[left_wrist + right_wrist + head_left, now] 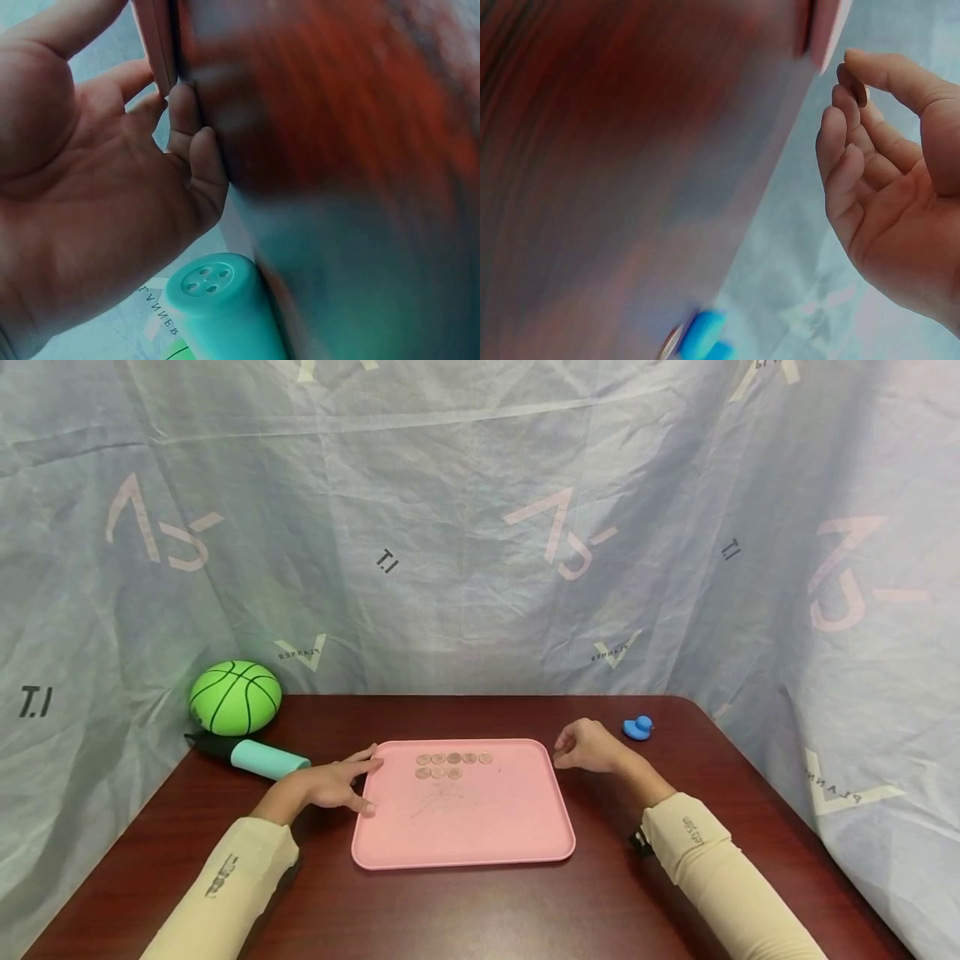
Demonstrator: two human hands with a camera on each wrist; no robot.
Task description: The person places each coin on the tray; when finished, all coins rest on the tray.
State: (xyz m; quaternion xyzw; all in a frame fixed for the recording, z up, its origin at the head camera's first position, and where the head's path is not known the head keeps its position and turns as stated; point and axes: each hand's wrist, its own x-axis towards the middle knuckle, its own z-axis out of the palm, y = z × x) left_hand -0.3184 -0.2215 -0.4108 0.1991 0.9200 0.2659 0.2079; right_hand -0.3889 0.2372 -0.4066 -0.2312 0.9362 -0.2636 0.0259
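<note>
A pink tray lies on the table with a row of several coins near its far side. Just below that row is a shorter one of three coins. My left hand touches the tray's left rim with its fingers spread. Beside the tray's right rim, my right hand pinches a coin between thumb and fingertips. In the right wrist view that coin is seen nearly edge-on, close to the tray's edge.
A blue rubber duck sits at the back right, with a round coin-like edge beside it. On the left lie a turquoise cylinder with a black end and a green ball. Printed cloth hangs around the table.
</note>
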